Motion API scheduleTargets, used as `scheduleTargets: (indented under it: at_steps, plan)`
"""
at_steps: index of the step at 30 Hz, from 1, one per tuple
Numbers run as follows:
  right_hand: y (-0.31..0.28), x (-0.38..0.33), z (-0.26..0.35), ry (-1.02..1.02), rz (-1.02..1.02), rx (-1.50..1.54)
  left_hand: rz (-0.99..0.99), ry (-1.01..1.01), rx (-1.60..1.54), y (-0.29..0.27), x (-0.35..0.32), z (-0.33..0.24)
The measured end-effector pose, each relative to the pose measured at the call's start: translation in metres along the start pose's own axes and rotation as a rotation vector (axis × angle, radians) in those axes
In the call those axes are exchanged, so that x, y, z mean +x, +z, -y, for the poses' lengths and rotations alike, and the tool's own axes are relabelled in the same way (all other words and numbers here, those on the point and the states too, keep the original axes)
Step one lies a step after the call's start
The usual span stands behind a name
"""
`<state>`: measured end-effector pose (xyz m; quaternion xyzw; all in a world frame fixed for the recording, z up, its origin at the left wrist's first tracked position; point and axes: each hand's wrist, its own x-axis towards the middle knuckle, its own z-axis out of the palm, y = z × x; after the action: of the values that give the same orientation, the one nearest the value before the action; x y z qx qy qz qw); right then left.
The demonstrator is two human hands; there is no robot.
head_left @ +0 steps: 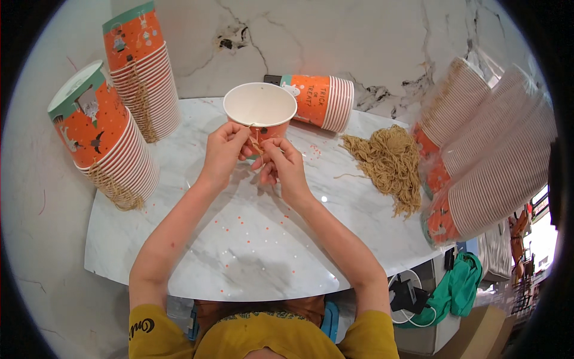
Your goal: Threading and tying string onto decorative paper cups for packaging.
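An orange paper cup (260, 109) with a white inside stands upright on the white marble table (251, 239). My left hand (226, 148) pinches a tan string (256, 143) at the cup's near rim. My right hand (281, 161) holds the same string just below, fingers closed on it. Both hands touch each other in front of the cup.
Two tall stacks of orange cups (143, 72) (101, 137) with strings lean at the left. A short stack (323, 102) lies on its side behind. A pile of tan strings (388, 164) lies at the right, beside bagged cup stacks (490, 155). Small orange dots are scattered over the table.
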<state>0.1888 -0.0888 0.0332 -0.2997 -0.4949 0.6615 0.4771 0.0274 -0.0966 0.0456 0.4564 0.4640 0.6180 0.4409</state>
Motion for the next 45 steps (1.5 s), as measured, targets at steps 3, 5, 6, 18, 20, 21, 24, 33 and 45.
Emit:
scheduleTargets:
  at_steps: [3, 5, 6, 18, 20, 21, 24, 33, 45]
  plan:
    - [0.002, 0.000, 0.000, -0.017, -0.029, -0.139, 0.011, 0.000, -0.009, 0.000, -0.001, -0.001]
    - [0.004, 0.002, -0.008, -0.209, -0.019, -0.259, 0.023, 0.002, -0.008, 0.003, -0.002, -0.004]
    - [0.002, 0.001, -0.010, -0.208, -0.020, -0.260, 0.033, 0.004, -0.006, 0.004, -0.003, -0.005]
    - [0.005, -0.002, -0.009, -0.327, -0.075, -0.468, 0.047, 0.086, 0.059, 0.008, -0.007, -0.007]
    - [0.003, -0.002, -0.010, -0.316, -0.046, -0.477, 0.060, 0.091, 0.060, 0.009, -0.008, -0.007]
    - [0.003, -0.002, -0.011, -0.316, -0.046, -0.478, 0.071, 0.096, 0.060, 0.009, -0.008, -0.006]
    - [0.003, -0.002, -0.011, -0.320, -0.047, -0.478, 0.051, 0.084, 0.079, 0.009, -0.008, -0.008]
    - [0.004, -0.003, -0.010, -0.256, -0.062, -0.413, 0.037, -0.009, -0.043, -0.001, -0.001, -0.005]
    - [-0.007, -0.004, -0.013, -0.220, -0.081, -0.317, 0.062, 0.102, -0.113, 0.021, -0.017, 0.024]
